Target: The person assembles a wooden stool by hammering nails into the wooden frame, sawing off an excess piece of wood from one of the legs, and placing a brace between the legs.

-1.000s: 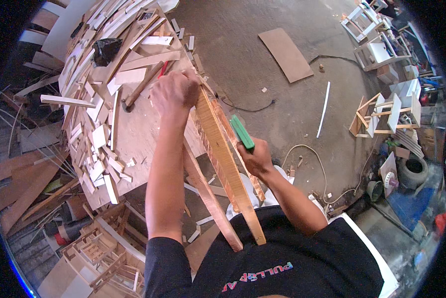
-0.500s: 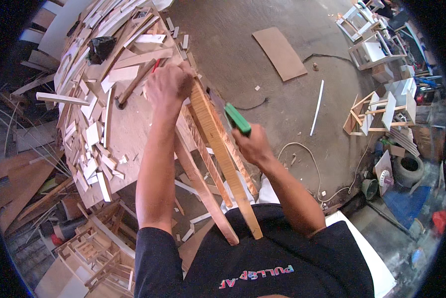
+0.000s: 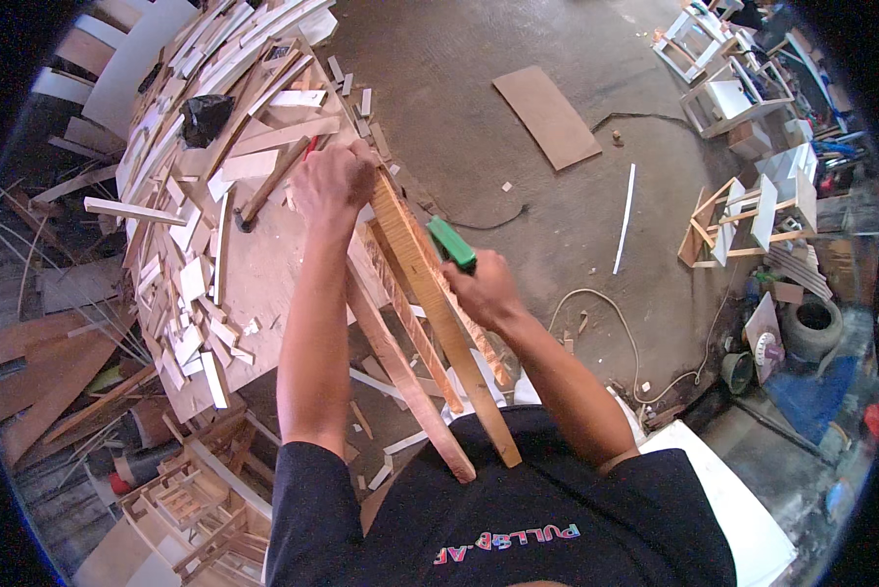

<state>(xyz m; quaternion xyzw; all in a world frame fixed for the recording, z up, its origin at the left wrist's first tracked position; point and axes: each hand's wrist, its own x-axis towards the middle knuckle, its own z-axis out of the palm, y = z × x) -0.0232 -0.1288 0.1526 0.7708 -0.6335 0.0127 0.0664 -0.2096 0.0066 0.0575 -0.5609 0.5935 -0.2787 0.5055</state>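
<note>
My left hand (image 3: 334,181) is closed around the far end of a wooden frame of long strips, at the table's edge. One yellowish strip (image 3: 449,338) and a pinker strip (image 3: 410,377) run from there toward my shirt. Something red shows beside the left hand's knuckles. My right hand (image 3: 484,291) grips a green hand tool (image 3: 451,243), held against or just beside the frame's right side. The tool's working end is hidden, so its exact kind does not show. A hammer (image 3: 271,183) with a wooden handle lies left of my left hand.
Scrap wood pieces (image 3: 193,279) cover much of the worktable (image 3: 271,264), with a black plastic bag (image 3: 207,119) among them. A brown board (image 3: 547,117) and a pale cord (image 3: 621,338) lie on the floor. White wooden stools (image 3: 738,103) stand at the far right.
My right hand has moved left with the green tool, bringing it closer to the frame. My left hand keeps its hold on the wood. The view has shifted slightly.
</note>
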